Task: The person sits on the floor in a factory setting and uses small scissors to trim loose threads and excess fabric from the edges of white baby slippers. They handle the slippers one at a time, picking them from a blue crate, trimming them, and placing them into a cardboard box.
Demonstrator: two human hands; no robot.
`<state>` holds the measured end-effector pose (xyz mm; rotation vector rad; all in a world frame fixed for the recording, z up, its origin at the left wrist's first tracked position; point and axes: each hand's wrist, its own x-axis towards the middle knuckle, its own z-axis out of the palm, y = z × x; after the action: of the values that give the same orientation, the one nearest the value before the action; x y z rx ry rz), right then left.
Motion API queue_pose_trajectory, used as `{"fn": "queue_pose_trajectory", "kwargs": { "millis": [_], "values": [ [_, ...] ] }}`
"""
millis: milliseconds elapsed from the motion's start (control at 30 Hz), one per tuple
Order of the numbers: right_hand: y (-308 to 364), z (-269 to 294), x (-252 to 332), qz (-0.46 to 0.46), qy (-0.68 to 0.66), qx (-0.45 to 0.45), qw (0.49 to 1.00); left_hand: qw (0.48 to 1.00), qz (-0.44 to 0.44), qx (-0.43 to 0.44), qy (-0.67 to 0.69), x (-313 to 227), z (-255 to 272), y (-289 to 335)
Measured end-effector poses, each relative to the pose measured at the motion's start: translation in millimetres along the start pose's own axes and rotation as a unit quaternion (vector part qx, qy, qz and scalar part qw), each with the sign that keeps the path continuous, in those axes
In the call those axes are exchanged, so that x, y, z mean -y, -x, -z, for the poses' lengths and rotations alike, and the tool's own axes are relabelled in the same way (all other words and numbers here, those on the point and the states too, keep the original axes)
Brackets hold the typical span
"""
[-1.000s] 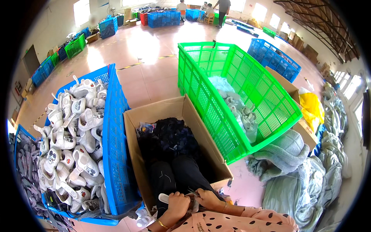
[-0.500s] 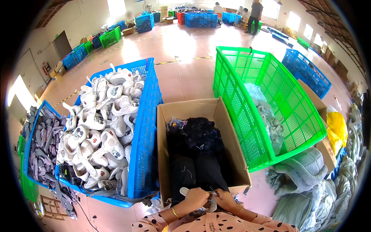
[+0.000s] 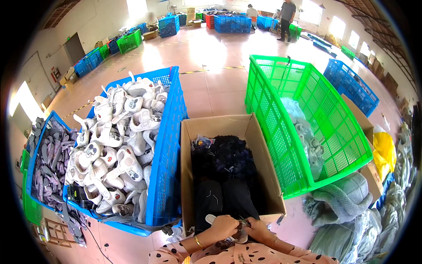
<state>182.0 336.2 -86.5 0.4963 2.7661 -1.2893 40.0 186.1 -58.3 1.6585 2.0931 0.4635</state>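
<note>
At the lower middle, close to my body, my left hand [image 3: 225, 228] is closed around a small white shoe [image 3: 241, 238]. The shoe's pale strap sticks out to the left of my knuckles, and most of its body is hidden by my fingers. Touching it from the right is my right hand [image 3: 260, 230], its fingers closed on thin metal snips [image 3: 243, 219] whose tips point toward my left hand. Both hands are above my lap, at the near edge of an open cardboard box [image 3: 188, 152]. Dark scraps [image 3: 228, 154] lie in the box beyond my knees.
Left of the box stands a blue crate [image 3: 169, 145] heaped with white shoes [image 3: 110, 136]; a second crate beyond it holds patterned grey-purple pieces [image 3: 52, 154]. On the right are a green crate [image 3: 274, 141] with plastic bags, and a grey knitted cloth [image 3: 343, 198]. People work far back.
The view has shifted slightly. My right hand has turned a little at the shoe, and the snips' metal now shows more between my hands. My left hand keeps its grip.
</note>
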Motion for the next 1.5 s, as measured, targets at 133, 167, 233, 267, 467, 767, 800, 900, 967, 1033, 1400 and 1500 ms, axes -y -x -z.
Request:
{"fn": "queue_pose_trajectory", "kwargs": {
  "millis": [133,167,233,267,467,767,800,900,967,1033,1400,1500],
  "values": [
    [4,-6,-4,0.003,0.027,-0.031,0.999,1.000,-0.007,0.002,-0.013,-1,-1,4],
    [3,-7,-3,0.003,0.030,-0.032,0.999,1.000,0.006,0.020,-0.019,-2,1,3],
    [0,-14,-7,0.006,0.042,-0.036,0.998,0.997,0.033,0.057,-0.032,-5,6,3],
    [-1,-17,-9,0.017,0.034,-0.049,0.998,0.997,0.037,0.061,-0.030,-6,9,2],
    [-5,-28,-15,0.053,-0.047,-0.118,0.991,0.999,0.032,0.025,-0.014,-5,10,-1],
    [-3,25,-8,0.103,0.206,-0.050,0.972,0.998,0.053,0.022,-0.002,2,13,-12],
    [-5,30,-2,0.079,0.239,-0.047,0.967,0.998,0.059,0.025,0.015,5,17,-12],
    [-13,56,7,0.165,0.260,-0.009,0.952,0.998,0.057,-0.002,0.012,15,11,-14],
    [-13,61,14,0.200,0.313,0.023,0.928,0.996,0.080,0.036,0.015,13,20,-19],
    [-20,68,23,0.226,0.385,0.055,0.893,0.995,0.071,0.039,0.061,20,23,-22],
    [-40,57,32,0.250,0.524,0.131,0.804,0.992,0.074,0.062,0.083,29,17,-28],
    [-43,55,37,0.259,0.534,0.148,0.791,0.992,0.073,0.057,0.089,31,14,-27]
  ]
}}
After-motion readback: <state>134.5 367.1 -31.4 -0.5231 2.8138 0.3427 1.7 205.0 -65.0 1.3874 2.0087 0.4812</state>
